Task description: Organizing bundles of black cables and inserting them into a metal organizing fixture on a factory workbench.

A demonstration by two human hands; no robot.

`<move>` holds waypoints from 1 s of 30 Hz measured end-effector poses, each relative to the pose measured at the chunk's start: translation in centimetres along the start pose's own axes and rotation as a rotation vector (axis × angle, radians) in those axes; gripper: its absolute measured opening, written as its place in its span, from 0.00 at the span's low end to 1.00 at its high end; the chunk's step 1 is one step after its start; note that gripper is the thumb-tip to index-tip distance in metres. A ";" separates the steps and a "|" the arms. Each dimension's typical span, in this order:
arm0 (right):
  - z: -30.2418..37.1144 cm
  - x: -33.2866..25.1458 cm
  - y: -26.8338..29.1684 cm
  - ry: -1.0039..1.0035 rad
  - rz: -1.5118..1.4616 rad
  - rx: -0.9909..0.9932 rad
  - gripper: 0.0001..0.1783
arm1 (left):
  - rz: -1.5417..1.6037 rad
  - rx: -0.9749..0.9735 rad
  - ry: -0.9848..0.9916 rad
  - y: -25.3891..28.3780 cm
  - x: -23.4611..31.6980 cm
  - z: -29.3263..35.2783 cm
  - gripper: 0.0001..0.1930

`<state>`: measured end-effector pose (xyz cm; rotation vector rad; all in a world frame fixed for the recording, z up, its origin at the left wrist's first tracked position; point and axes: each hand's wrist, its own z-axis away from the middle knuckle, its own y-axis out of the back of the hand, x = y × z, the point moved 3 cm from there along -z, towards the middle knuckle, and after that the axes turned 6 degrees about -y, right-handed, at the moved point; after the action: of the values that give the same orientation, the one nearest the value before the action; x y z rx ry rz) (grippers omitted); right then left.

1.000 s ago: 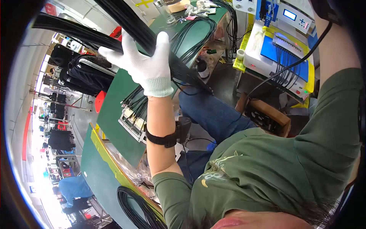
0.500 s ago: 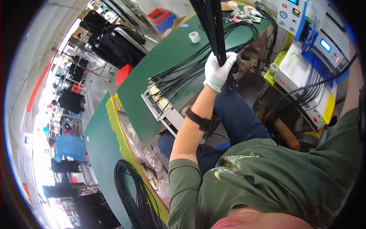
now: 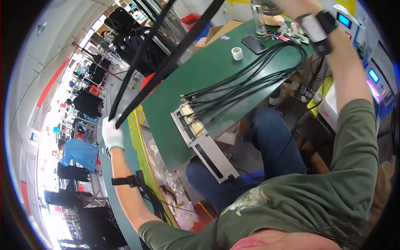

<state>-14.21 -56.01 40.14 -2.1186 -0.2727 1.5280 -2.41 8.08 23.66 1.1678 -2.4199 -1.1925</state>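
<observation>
My left hand (image 3: 111,132), in a white glove, is closed around the lower end of a long bundle of black cables (image 3: 166,66). From it the bundle slants up in two strands and leaves the view at the top. My right arm reaches up toward the top edge, and only the base of my right hand (image 3: 293,6) shows; its fingers are out of view. Between the arms, a metal fixture (image 3: 214,160) with cream blocks lies over the table's near edge. More black cables (image 3: 250,91) run from its blocks across the green table (image 3: 166,137).
A white roll (image 3: 237,53), a phone (image 3: 254,46) and a clear bottle (image 3: 259,23) stand or lie toward the far end. Machines with blue screens (image 3: 374,76) are at the right. A second green surface with a yellow edge (image 3: 146,166) is at the left, and a person in blue (image 3: 81,154) is beyond.
My left hand has swung left and down with the cable bundle, which now slants across the view. My right arm has come into view at the top. The view has shifted slightly.
</observation>
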 end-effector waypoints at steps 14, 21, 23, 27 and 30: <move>-15.6 34.3 22.1 -0.282 0.989 0.634 0.16 | -0.169 -0.135 0.080 -28.4 -5.3 -1.3 0.11; -14.5 36.5 32.8 -0.585 0.968 0.768 0.17 | -0.182 -0.520 0.104 -31.3 1.3 0.6 0.10; -14.6 35.1 34.6 -0.603 1.057 0.776 0.16 | -0.022 -0.525 0.177 -30.7 1.3 1.1 0.12; -14.8 34.8 34.5 -0.641 1.207 0.729 0.16 | 0.025 -0.545 0.232 -30.1 1.2 2.0 0.17; -14.4 36.4 31.5 -0.634 1.167 0.666 0.16 | -0.038 -0.588 0.255 -29.0 0.9 3.1 0.20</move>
<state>7.66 -70.78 -2.61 -1.1494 1.2958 2.3859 11.96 -1.26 -0.01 1.0905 -1.6964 -1.5142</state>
